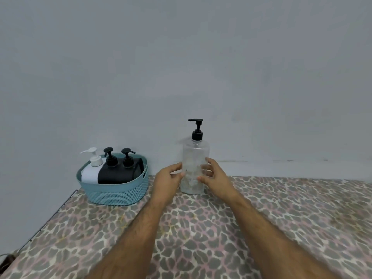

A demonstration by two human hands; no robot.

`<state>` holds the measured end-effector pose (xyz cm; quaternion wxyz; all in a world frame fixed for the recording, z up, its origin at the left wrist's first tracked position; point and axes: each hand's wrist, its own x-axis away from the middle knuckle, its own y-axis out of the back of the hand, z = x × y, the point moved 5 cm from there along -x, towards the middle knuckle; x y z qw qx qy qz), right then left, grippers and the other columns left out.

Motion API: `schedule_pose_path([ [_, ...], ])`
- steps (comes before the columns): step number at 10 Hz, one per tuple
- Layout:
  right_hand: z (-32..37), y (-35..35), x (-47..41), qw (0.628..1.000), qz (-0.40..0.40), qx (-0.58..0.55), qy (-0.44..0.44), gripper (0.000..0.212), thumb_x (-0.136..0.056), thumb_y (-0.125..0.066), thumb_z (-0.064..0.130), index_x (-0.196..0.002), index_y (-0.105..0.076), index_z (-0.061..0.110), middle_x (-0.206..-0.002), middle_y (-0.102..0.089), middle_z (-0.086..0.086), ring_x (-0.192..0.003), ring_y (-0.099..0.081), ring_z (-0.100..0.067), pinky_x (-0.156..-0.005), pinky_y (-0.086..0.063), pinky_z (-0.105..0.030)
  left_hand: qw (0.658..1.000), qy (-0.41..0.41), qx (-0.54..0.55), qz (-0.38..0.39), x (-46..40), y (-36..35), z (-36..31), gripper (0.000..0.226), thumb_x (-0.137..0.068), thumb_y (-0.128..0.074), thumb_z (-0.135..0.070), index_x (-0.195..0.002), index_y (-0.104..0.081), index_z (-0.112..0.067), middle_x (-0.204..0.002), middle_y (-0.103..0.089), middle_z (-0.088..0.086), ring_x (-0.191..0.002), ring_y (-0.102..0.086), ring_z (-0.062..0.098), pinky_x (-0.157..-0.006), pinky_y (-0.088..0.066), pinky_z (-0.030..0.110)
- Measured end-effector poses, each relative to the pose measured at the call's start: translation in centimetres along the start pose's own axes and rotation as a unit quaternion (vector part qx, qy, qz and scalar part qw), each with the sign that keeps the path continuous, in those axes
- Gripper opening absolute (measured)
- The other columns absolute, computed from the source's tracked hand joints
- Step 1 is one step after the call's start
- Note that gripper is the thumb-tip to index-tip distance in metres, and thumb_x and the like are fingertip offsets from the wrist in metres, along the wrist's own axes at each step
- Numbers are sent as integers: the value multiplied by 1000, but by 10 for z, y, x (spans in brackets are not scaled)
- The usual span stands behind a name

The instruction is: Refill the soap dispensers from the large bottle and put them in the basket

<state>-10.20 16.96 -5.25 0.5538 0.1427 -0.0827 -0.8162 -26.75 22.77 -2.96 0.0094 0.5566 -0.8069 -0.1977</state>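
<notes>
**Steadying the clear pump bottle, two-hand hold at table's far edge**

Item 1, clear bottle (194,168): large, see-through, black pump top (196,129) screwed on, standing upright on the patterned tablecloth (261,218) close to the grey wall (181,67). Looks near empty; only streaks and residue show inside, so level can't be read w/ certainty.

Item 2, left hand (168,179): fingers curled against the bottle's left side, tips touching lower body. Contact light; can't tell if it's a firm grip.

Item 3, right hand (214,175): fingers wrapped round the right side and partly behind, seen through the plastic. Looks like the firmer hold of the two.

Item 4, teal basket (112,195): well left of the bottle, near table corner. Holds a white dispenser (91,170) w/ white pump and two black dispensers (116,172) w/ black pumps, all leaning back. All three already in the basket, so refilling looks done or nearly so.

Handling notes (judgement):
- Step in hand prob. parking or lifting the bottle; which one can't be told.
- Keep it upright, base flat on cloth; cloth is soft, so check it doesn't rock before letting go.
- Thin plastic: squeeze low and gently, else walls flex.
- Avoid pressing pump head; drips land on cloth.
- Keep elbows clear of the basket.
</notes>
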Motion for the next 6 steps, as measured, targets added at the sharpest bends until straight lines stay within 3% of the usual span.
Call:
schedule_pose_path([
  [2,-1,-8,-20,1000,20,19,3,71,-90,-68,13,-149,-31,24,-127,-50,5,-120,-53,-17,-104,-47,-38,999,14,16,-28,-5,2,13,39,-91,-68,-24,-130,-62,-26,-104,-75,-9,-70,-70,-1,-61,-53,16],
  [3,-1,-10,-20,999,22,28,11,70,-91,-67,15,-150,-31,25,-126,-49,6,-117,-53,-15,-101,-47,-34,999,17,21,-37,-1,2,16,40,-93,-66,-21,-132,-60,-25,-94,-75,-4,-67,-69,1,-51,-45,12],
  [4,2,-12,-14,999,25,32,20,66,-93,-63,10,-148,-32,28,-125,-50,7,-115,-54,-13,-93,-47,-26,999,10,-9,-42,2,1,16,41,-93,-65,-19,-133,-59,-25,-93,-74,-11,-72,-68,-5,-64,-52,15],
  [5,1,-13,-9,998,43,54,14,65,-93,-64,13,-148,-32,27,-140,-49,3,-115,-56,-12,-89,-49,-23,996,19,-74,-36,4,-2,20,51,-93,-65,-25,-142,-50,-22,-128,-65,-7,-103,-63,1,-90,-55,28],
  [6,6,-1,5,996,17,78,-28,80,-91,-68,24,-155,-19,21,-152,-35,1,-120,-48,-11,-97,-43,-25,990,9,-126,-55,20,-3,13,54,-94,-63,-33,-144,-47,-19,-137,-59,-2,-119,-56,10,-103,-47,35],
])
